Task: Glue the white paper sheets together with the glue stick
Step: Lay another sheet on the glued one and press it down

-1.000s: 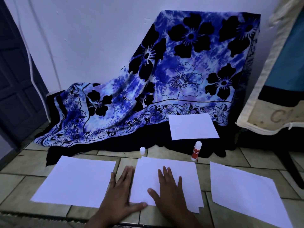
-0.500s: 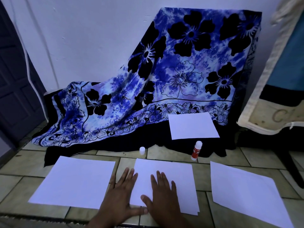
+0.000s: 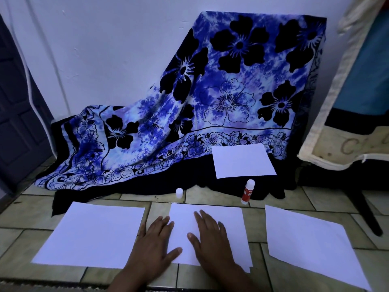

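The middle paper stack lies flat on the tiled floor right in front of us, and at its lower right corner a second sheet's edge peeks out beneath the top one, so we judge two sheets are being pressed together. Our left hand rests flat half on the stack's left edge, half on the tile; our right hand lies flat on the sheet itself. Both sets of fingers are spread and released, grasping nothing.

The paper looks thin, light and limp; we expect it to slide easily on smooth tile and to crease if pinched hard, so flat palms suit it best, and lifting is best done at a corner or edge.

Just beyond the stack stands the glue stick, uncapped, its white cap well to its left. A left sheet, a right sheet and a far sheet on the flowered cloth lie apart.
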